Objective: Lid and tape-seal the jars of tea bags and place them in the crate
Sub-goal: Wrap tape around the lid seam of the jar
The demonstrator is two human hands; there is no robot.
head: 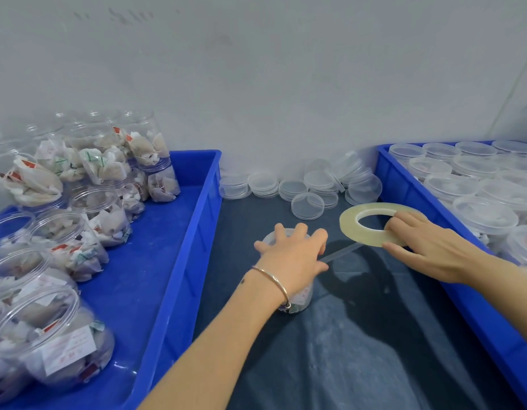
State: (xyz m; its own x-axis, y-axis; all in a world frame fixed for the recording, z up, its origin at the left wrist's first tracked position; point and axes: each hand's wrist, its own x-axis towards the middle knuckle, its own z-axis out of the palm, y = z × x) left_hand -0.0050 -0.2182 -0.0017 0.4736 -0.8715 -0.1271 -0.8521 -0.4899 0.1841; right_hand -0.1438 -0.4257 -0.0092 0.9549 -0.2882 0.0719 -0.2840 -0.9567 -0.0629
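Grey wall (256, 69) backs a dark table (360, 335) that runs between two blue crates. From the lower left a bare forearm with a thin bangle (271, 279) at the wrist reaches up the table, and the left hand (292, 255) lies palm-down on top of a clear jar (297, 300), fingers spread and curled over the edge of its lid so that they clasp it; the jar stands upright under the palm, only its lower wall and part of the lid rim showing, with tea bags dimly seen inside. From the right the other forearm comes in over the crate wall, and the right hand (430, 247) grips a flat roll of clear tape (374, 223), fingers hooked through its centre hole and thumb lying along the outer edge. The roll sits tilted just right of the jar, and a pulled strip (340, 253) runs from the roll down toward the left hand's thumb side; whether its end touches the jar cannot be told. Loose clear lids (308, 205) lie in low stacks by the wall, beyond both hands. Open jars of tea bags (79, 232) fill the left crate (167, 261), and lidded jars (487, 214) pack the right crate (404, 184).
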